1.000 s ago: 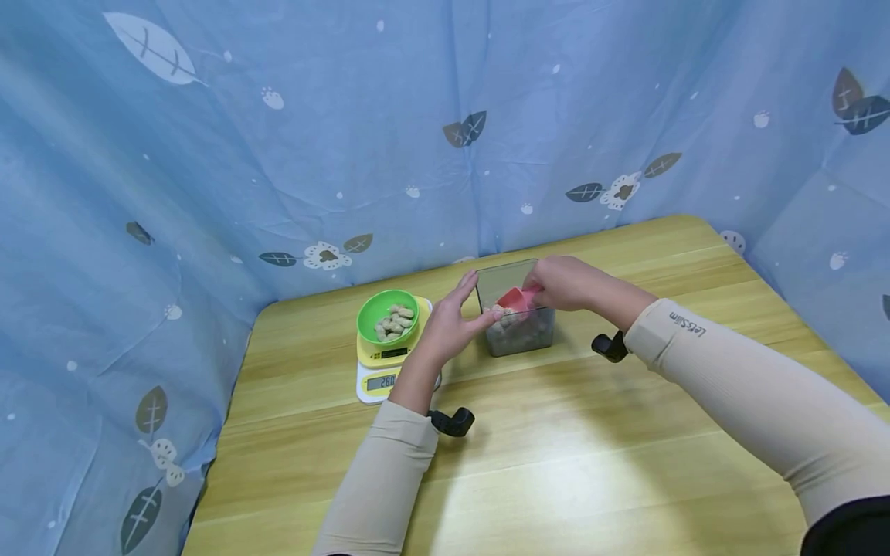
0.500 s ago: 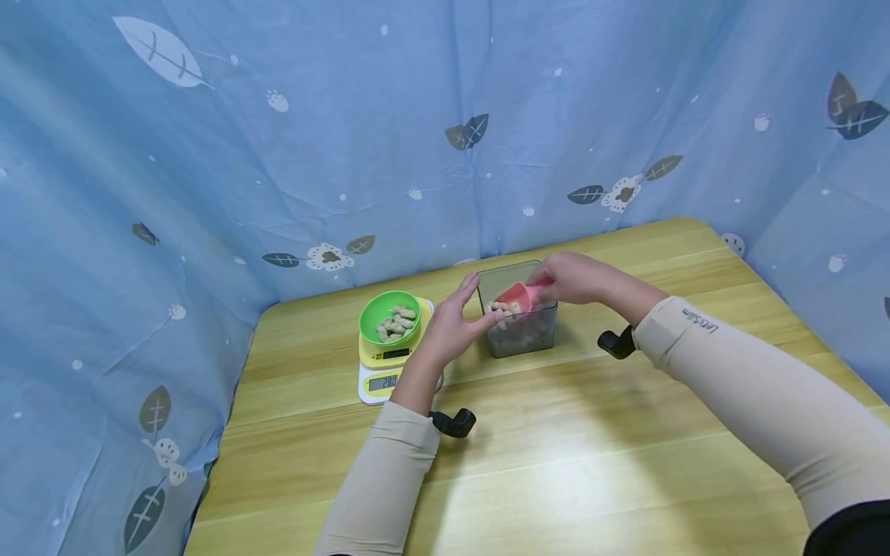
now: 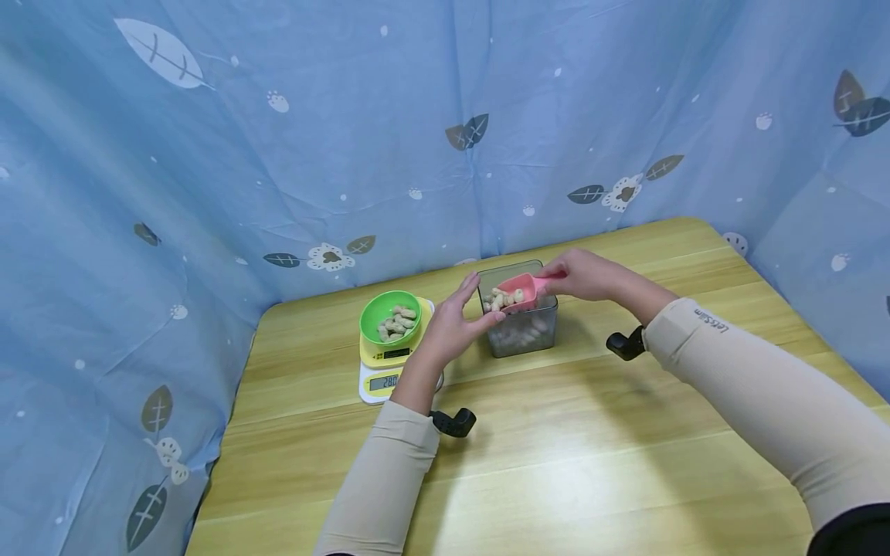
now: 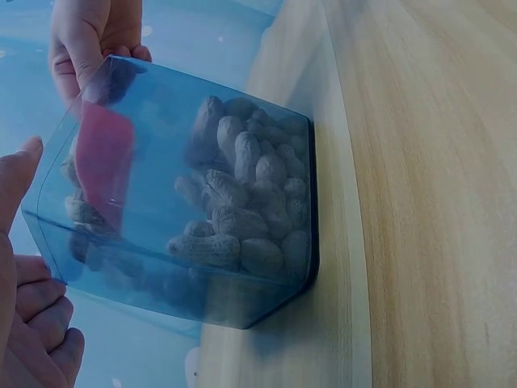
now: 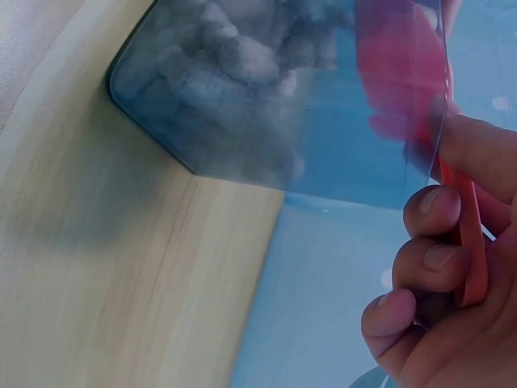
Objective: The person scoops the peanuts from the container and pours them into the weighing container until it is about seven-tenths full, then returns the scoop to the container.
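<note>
My right hand [image 3: 585, 275] grips the handle of a pink scoop [image 3: 530, 287], fingers curled round it in the right wrist view. Several peanuts [image 3: 502, 300] lie in the scoop, which is level with the mouth of a clear grey plastic container [image 3: 545, 323]. More peanuts [image 4: 242, 186] fill the container's lower part in the left wrist view. My left hand [image 3: 448, 328] holds the container at its near left corner, thumb at the front rim and fingers along the left side.
Left of the container, a green bowl [image 3: 375, 310] with peanuts sits on a yellow and white kitchen scale [image 3: 371, 355], its display reading about 280. Both stand on a wooden table [image 3: 556, 448], with a blue patterned curtain [image 3: 417, 139] behind.
The right hand has lifted the scoop from inside the container up to its rim and slightly right, now with peanuts in it. The left hand keeps its hold on the container.
</note>
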`<state>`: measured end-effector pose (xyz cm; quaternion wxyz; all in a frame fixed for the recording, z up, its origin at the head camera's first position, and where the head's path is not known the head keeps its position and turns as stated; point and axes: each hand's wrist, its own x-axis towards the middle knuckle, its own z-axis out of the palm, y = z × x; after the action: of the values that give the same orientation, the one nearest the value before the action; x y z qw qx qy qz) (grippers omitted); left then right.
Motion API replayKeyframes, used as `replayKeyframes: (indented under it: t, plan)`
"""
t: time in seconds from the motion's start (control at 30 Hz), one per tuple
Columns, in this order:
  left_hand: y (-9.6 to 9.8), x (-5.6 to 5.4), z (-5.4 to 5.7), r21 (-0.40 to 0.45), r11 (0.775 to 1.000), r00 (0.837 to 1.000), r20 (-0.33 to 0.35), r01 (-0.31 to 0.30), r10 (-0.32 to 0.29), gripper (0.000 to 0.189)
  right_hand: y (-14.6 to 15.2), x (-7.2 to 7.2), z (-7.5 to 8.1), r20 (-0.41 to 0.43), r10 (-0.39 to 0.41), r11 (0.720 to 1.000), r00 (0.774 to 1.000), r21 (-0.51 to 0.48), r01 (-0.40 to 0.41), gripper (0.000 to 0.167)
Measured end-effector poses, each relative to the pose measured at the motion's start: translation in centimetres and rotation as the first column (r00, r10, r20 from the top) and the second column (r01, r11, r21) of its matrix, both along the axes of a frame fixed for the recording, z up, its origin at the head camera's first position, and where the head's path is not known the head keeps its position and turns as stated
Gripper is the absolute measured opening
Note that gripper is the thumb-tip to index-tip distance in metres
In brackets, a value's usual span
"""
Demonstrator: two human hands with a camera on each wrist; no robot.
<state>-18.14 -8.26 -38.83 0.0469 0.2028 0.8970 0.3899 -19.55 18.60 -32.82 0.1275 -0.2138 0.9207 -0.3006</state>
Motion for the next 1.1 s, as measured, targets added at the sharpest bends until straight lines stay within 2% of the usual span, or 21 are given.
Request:
replayKeyframes:
  t: [0.53,0.87,1.1]
  plan:
    - [0.1,0.1,0.1,0.010,1.000,1.000,0.014,-0.014,0.014,0.085,1.8,0.0,-0.8,0.106,-0.092,0.985,0.990,-0.138,0.106,0.036]
    - [0.1,0.2,0.2,0.016,1.000,0.999,0.047,-0.022,0.021,0.084,2.5,0.2,-0.5,0.095,-0.130,0.978,0.987,-0.151,0.143,0.037]
    - [0.1,0.3,0.4,0.016,1.000,1.000,0.029,-0.011,0.011,0.082,2.7,0.4,-0.2,0.100,-0.137,0.976,0.986,-0.157,0.151,0.036]
